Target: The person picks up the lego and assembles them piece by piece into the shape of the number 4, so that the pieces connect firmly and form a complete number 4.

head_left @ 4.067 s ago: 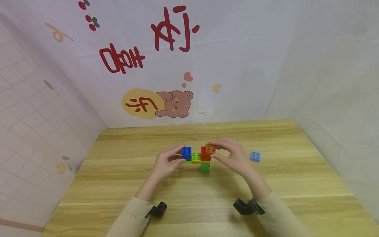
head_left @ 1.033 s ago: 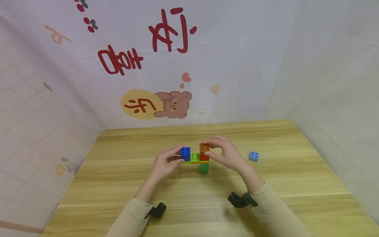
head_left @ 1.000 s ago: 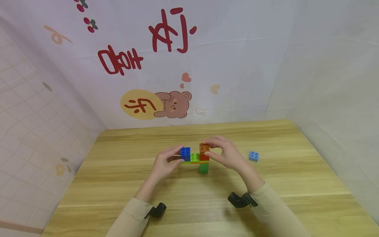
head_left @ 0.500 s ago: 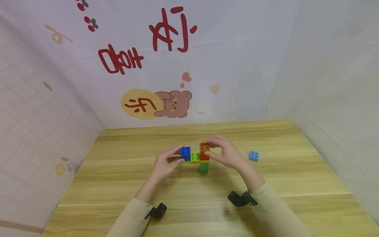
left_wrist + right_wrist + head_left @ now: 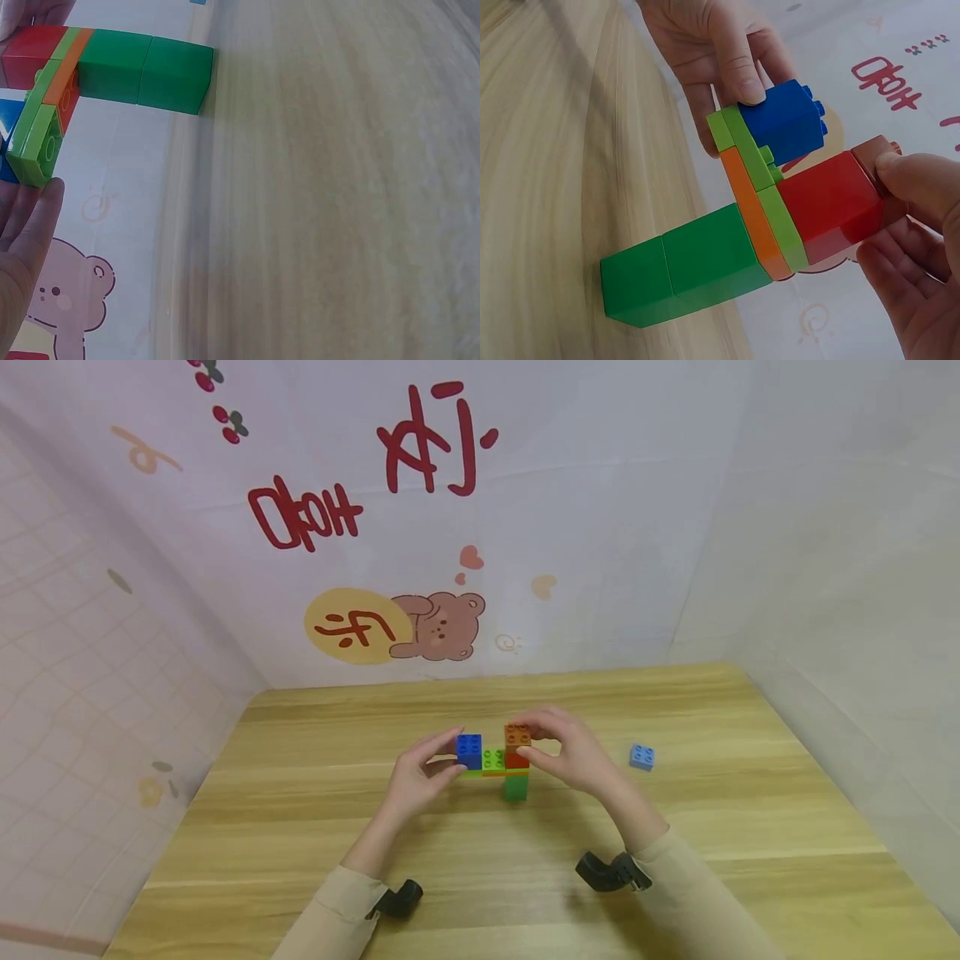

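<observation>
A toy-brick build stands on two stacked green bricks (image 5: 712,259). Above these come an orange plate (image 5: 751,217) and light green plates (image 5: 493,761). The plates carry a dark blue brick (image 5: 469,752) on the left and a red brick (image 5: 832,210) on the right. A brown brick (image 5: 517,740) sits squarely on the red one. My left hand (image 5: 420,774) holds the dark blue brick, its thumb against the side and other fingers by the light green plates. My right hand (image 5: 577,756) pinches the brown brick between thumb and fingers.
A loose light blue brick (image 5: 642,757) lies on the wooden table (image 5: 315,827), right of my right hand. A white printed cloth (image 5: 615,560) hangs behind the table's back edge, with cloth at both sides too.
About four seconds ago the brown brick was offset right over the red one; my right hand has brought it left into line on top. Over the last second, hardly anything moves.
</observation>
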